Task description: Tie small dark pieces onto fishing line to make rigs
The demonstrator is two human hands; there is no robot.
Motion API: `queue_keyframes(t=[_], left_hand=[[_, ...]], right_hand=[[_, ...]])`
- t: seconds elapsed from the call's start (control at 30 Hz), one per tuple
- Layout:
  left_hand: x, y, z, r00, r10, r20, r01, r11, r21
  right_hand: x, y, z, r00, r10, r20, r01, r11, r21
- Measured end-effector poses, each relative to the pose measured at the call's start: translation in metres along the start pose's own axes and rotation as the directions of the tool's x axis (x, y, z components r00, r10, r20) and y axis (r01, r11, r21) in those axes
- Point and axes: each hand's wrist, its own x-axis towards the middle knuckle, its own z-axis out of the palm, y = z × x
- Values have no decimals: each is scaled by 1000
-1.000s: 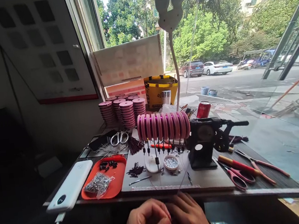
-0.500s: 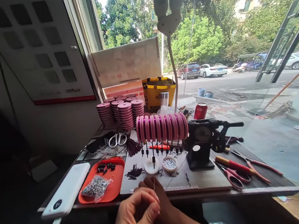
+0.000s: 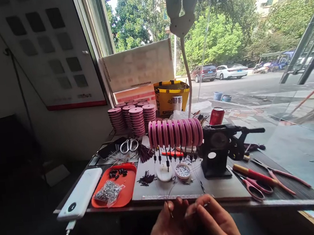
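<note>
Thin line (image 3: 174,190), at 6 o'clock from pink spools (image 3: 175,132), was pinched tight by left hand (image 3: 168,232) and right hand (image 3: 217,224); yellow bag (image 3: 168,96) print illegible.

Head-worn camera looks forward and down, near left hand (image 3: 171,232), right hand (image 3: 217,224), table (image 3: 300,193).

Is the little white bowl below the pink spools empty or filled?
Filled: the white bowl holds a heap of tiny silvery beads up near its rim.
</note>
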Motion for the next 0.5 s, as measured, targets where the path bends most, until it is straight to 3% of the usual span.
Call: queue_keyframes(t=[0.1,0.23,0.5], left_hand=[[5,-1,1,996,-3,84,4,1000,-12],[7,0,-4,994,8,113,-5,1000,-23],[8,-3,-2,999,22,24,-20,999,-48]], right_hand=[[7,-2,10,999,-13,-38,14,1000,14],[10,5,11,996,-42,-76,43,999,12],[11,13,9,995,-59,-77,56,998,-38]])
